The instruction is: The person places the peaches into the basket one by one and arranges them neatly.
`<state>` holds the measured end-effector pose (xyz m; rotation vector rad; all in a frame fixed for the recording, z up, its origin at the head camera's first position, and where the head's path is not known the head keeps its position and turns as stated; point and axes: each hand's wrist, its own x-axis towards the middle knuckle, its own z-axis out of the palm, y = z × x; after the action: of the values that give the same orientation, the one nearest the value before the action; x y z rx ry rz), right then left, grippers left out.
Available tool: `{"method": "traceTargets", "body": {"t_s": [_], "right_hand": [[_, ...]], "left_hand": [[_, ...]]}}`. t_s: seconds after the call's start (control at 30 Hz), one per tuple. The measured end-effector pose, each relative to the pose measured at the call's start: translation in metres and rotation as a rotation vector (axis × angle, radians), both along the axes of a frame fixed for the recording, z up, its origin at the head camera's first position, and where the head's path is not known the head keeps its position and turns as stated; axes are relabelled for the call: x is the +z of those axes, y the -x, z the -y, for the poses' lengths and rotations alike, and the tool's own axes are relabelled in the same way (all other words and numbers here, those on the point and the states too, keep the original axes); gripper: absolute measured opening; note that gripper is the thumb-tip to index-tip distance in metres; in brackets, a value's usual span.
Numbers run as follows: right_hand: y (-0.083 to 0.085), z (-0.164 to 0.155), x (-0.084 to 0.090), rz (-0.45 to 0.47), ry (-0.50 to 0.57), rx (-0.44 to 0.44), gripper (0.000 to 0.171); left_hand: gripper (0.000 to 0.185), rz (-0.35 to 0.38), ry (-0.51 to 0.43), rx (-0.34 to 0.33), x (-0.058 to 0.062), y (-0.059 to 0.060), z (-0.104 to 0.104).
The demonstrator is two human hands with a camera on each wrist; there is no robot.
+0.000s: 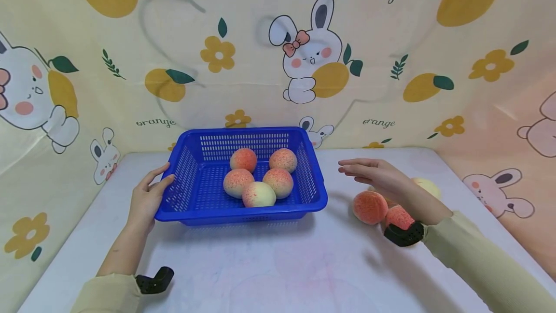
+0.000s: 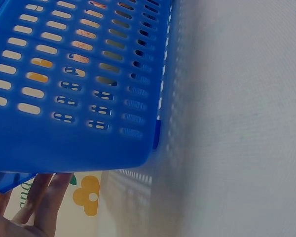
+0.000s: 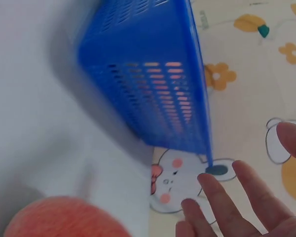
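Left hand (image 1: 145,202) rests against the left wall of the blue basket (image 1: 196,206), fingers curved loosely along the rim; the left wrist view shows fingers (image 2: 42,195) beneath the rim edge, so it steadies the basket and does not lift it. Right hand (image 1: 382,177) hovers open and empty, fingers extended toward the basket, above the loose peaches (image 1: 370,206) on the white surface (image 1: 278,264). The basket sits on the surface at centre, near the back wall cloth (image 1: 130,62).

Risks, as judged from this arrangement:
- The loose peaches are round and lie near the right forearm; a sweep of the sleeve (image 1: 478,250) could roll 1 toward the surface's right edge.
- The left hand touches only 1 side of the basket; a push there could slide it to the right over the smooth surface, or tip the near rim.
- The peaches in the basket are clustered at its middle; another one dropped from height could knock them about or bounce out over the low wall.

Counts:
- Hands: 2.
- Basket: 1.
- Peaches in basket: 5, lying close together.
- Peaches on the surface: 3 visible, partly hidden by the right hand and wrist; more behind it cannot be ruled out.
- Wrist cameras: 2, black mounts at each cuff.
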<state>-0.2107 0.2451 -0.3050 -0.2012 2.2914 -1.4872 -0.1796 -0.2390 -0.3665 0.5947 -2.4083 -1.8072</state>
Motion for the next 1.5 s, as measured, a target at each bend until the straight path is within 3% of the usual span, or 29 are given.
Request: {"method": "traceTargets", "body": {"t_s": [0.43, 0.87, 1.5], "right_hand": [[-0.014, -0.021, -0.013, 0.087, -0.075, -0.059, 0.061], [-0.021, -0.024, -0.016, 0.130, -0.080, -0.108, 0.063], [-0.023, -0.022, -0.041, 0.137, -0.091, 0.009, 0.064]], "left_hand": [[0.055, -0.009, -0.008, 0.003, -0.001, 0.000, 0.001], [0.055, 0.012, -0.005, 0.005, 0.001, -0.001, -0.001], [0.055, 0.008, -0.011, 0.004, 0.002, -0.001, -0.002]]}}
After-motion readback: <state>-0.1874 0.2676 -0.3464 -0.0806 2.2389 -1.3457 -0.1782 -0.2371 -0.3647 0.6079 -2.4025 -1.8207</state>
